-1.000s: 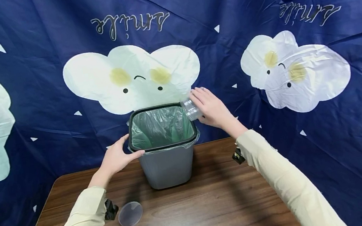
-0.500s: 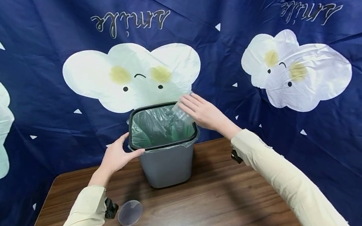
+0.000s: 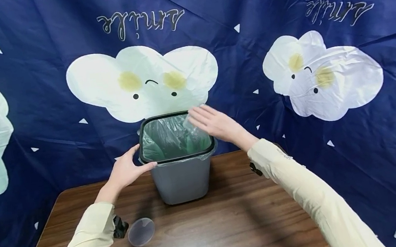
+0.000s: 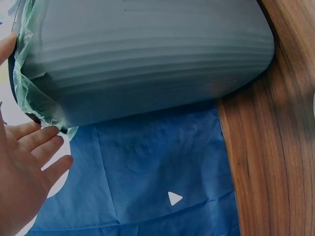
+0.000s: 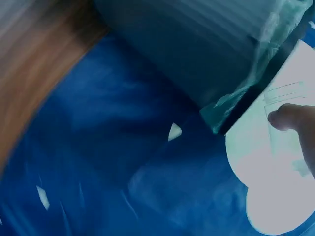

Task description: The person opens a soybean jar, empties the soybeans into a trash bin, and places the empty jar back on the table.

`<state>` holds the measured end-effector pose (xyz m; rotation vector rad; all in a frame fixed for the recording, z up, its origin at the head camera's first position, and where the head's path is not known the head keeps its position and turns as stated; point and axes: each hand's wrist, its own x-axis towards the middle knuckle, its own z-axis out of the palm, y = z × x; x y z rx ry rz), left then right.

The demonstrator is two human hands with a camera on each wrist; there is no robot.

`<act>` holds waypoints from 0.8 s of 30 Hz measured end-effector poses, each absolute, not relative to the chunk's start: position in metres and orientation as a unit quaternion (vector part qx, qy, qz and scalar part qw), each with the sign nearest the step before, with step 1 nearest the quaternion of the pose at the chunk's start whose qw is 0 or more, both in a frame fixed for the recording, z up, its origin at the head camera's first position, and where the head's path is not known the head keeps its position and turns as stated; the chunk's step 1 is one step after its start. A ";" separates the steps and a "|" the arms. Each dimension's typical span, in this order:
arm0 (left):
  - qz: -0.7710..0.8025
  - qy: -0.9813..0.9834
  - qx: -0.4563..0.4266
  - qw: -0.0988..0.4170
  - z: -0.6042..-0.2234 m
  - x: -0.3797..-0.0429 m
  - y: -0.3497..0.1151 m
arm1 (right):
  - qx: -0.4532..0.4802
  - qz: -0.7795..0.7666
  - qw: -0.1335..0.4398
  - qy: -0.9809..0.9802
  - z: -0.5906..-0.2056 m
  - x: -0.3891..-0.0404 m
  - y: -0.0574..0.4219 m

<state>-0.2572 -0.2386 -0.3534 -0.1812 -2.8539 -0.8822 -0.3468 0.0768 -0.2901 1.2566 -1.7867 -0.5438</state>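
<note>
A grey trash bin (image 3: pixel 181 182) with a black rim stands on the table, lined with a translucent green bag (image 3: pixel 162 134). My left hand (image 3: pixel 125 170) rests against its near left corner, thumb at the front rim and fingers spread loosely along the left side. In the left wrist view those fingers (image 4: pixel 42 140) look extended beside the bag's edge. Over the right part of the opening, my right hand (image 3: pixel 217 125) holds a clear plastic jar (image 3: pixel 190 125), mostly covered by the fingers. The right wrist view shows the thumb against the see-through jar (image 5: pixel 285 93).
A round clear lid (image 3: pixel 141 232) lies on the brown wooden table (image 3: pixel 215 229), near the left wrist. Behind and beside the table hangs a dark blue curtain (image 3: pixel 236 72) printed with white clouds and small triangles.
My right hand has moved left with the jar, from beside the bin's right rim to over the opening. The left hand has stayed at the bin's corner.
</note>
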 end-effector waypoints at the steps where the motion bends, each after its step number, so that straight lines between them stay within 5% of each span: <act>1: -0.294 -0.951 -0.061 0.074 -0.353 -0.257 -0.239 | 0.503 -0.238 0.425 -0.714 -0.291 -0.346 0.077; 24: -0.295 -0.950 -0.062 0.085 -0.358 -0.261 -0.242 | 0.325 0.232 0.364 -0.841 -0.337 -0.348 0.146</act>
